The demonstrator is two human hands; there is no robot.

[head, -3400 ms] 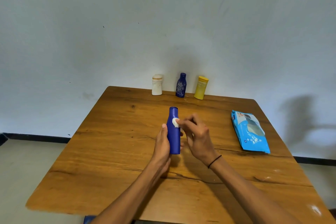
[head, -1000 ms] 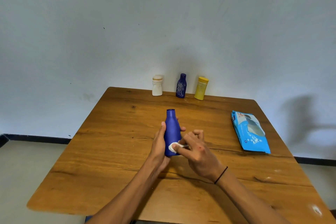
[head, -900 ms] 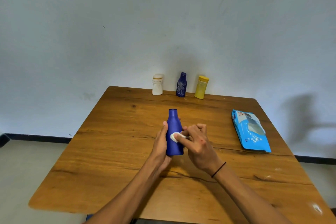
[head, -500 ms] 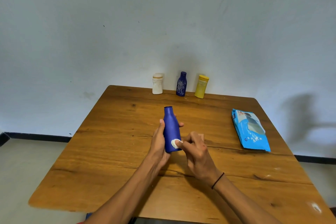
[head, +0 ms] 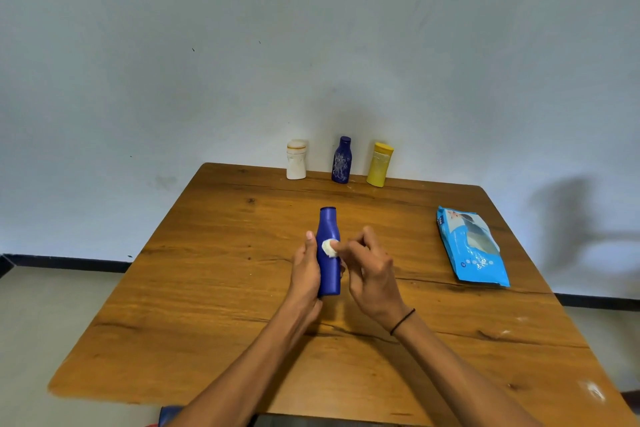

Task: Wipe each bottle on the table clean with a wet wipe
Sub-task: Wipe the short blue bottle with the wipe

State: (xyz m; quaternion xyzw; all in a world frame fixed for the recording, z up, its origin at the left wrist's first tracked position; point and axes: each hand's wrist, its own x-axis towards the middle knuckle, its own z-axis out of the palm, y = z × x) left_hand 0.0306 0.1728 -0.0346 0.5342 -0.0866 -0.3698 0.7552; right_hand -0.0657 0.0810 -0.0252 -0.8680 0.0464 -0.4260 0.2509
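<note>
A plain blue bottle (head: 328, 270) stands upright at the middle of the wooden table (head: 214, 288). My left hand (head: 304, 270) grips its left side and lower body. My right hand (head: 367, 267) pinches a small folded white wet wipe (head: 329, 248) and presses it against the bottle's upper front. At the far edge by the wall stand three bottles: a white one (head: 296, 159), a dark blue one with pale streaks (head: 341, 160) and a yellow one (head: 379, 165).
A light blue pack of wet wipes (head: 472, 248) lies flat on the right side of the table. A grey wall rises directly behind the far edge. White smudges mark the table's near right corner (head: 594, 390).
The wipe in my right hand has slid up the blue bottle from near its base to its upper body. The bottle has come back upright from a slight left tilt.
</note>
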